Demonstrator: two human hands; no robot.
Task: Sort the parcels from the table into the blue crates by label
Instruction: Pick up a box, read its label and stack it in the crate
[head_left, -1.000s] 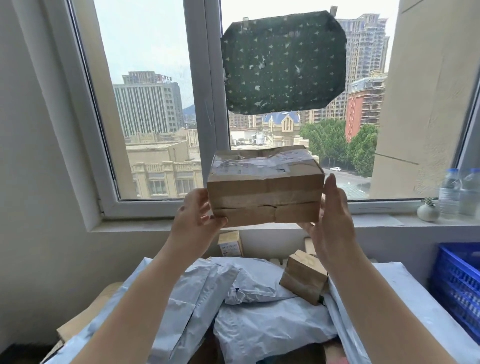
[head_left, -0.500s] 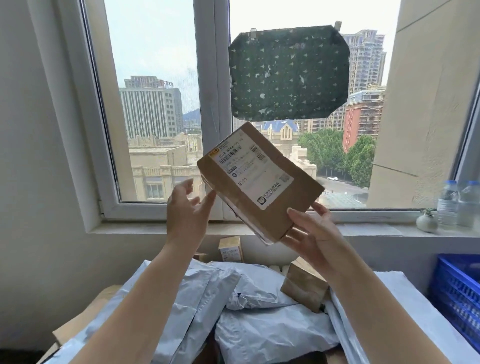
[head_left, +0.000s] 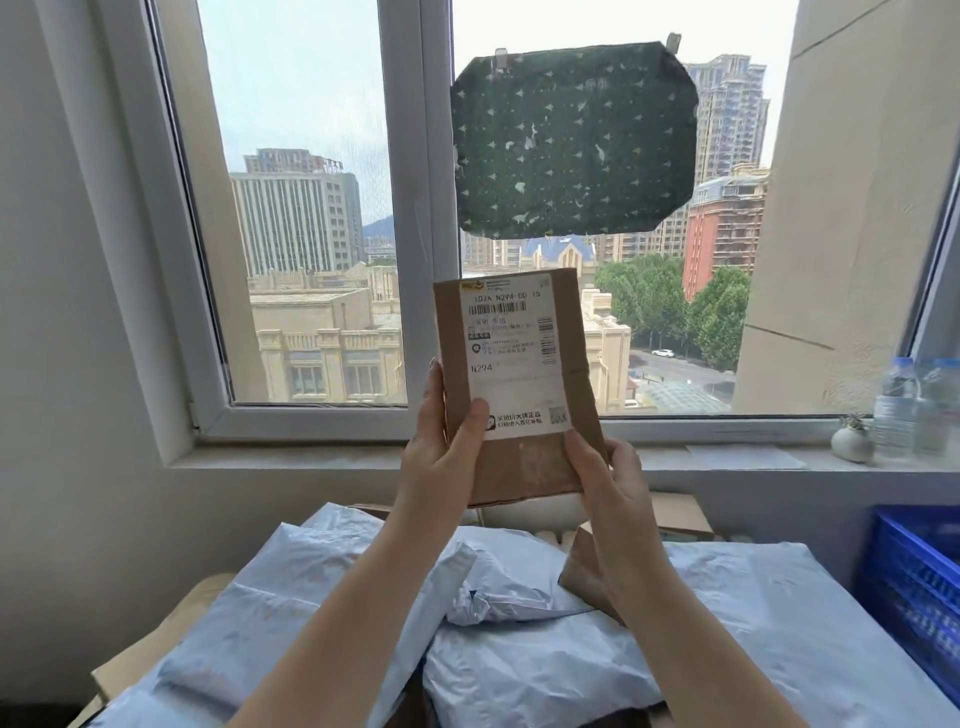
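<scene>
Both hands hold 1 brown cardboard parcel (head_left: 519, 384) upright before the window, label facing the camera: the left hand (head_left: 441, 457) grips its left edge, thumb on the label, and the right hand (head_left: 613, 483) grips its lower right corner. It hangs above the heaped worktop, where many grey mailer bags (head_left: 519, 670) await sorting. The blue crate (head_left: 914, 587) stands right; most work seemingly remains.

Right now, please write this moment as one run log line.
step: reading label | held: brown parcel, upright, label facing camera | left hand: grips | right hand: grips | blue crate: right
</scene>
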